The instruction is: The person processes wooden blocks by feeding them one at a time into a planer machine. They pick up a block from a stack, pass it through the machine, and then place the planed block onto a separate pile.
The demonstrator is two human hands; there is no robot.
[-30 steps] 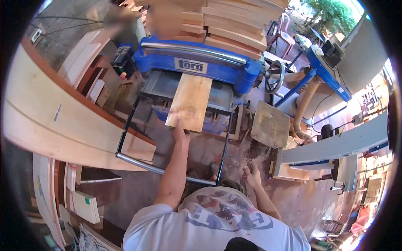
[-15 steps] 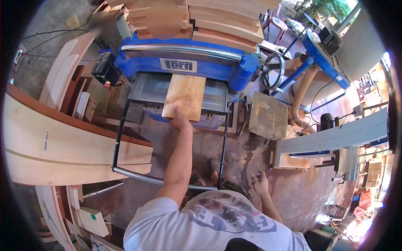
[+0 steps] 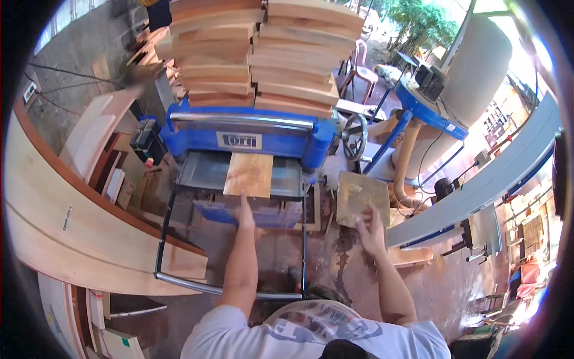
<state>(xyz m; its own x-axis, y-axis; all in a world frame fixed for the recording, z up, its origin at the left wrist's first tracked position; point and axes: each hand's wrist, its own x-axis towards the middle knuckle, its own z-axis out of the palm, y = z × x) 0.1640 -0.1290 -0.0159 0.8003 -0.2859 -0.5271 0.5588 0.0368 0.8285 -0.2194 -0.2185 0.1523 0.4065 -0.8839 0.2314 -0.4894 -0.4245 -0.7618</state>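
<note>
The left hand (image 3: 245, 208), fingers flat and together, presses the pale rectangular wooden board (image 3: 249, 174) into the blue thickness planer (image 3: 242, 139); push squarely, I judge, fingertips clear of the rollers. The right hand (image 3: 372, 230) hovers empty, fingers apart.

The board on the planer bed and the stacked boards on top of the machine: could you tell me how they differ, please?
The board lies alone, flat on the bed, partly under the blue planer, with the left hand at its near end. The stacked boards are piled many layers high on top, untouched. Both are light bare wood.
</note>
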